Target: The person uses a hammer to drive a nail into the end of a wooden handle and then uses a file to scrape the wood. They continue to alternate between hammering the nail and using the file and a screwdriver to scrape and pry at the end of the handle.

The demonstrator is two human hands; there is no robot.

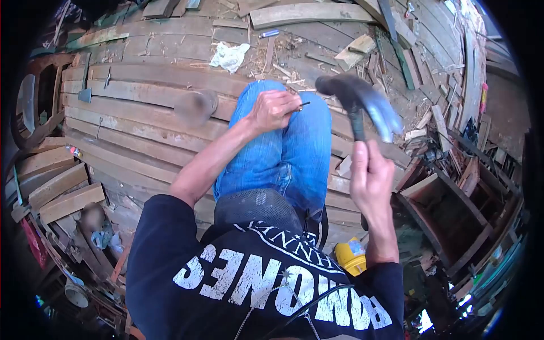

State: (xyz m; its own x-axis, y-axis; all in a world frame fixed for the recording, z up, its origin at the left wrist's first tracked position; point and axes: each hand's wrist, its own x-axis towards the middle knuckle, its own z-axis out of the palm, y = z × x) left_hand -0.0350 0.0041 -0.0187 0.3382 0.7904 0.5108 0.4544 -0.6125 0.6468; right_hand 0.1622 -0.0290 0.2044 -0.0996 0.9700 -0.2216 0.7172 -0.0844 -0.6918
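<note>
1. Wooden planks point(141, 113) cover the floor, with offcuts and shavings strewn at the far side.
2. The left hand point(272, 110) rests on the knee of the blue jeans point(289, 158), fingers pinched together on a thin nail point(304, 104).
3. The right hand point(371, 173), nearer and to the right, has its fingers clamped round the handle of a hammer point(357, 99), whose head is raised and blurred.
4. By the look of it, the nail is not yet set in any wood; placing and driving it are both left.

Left hand point(272, 110) pinched (fingers closed), right hand point(371, 181) raised, fisted.
</note>
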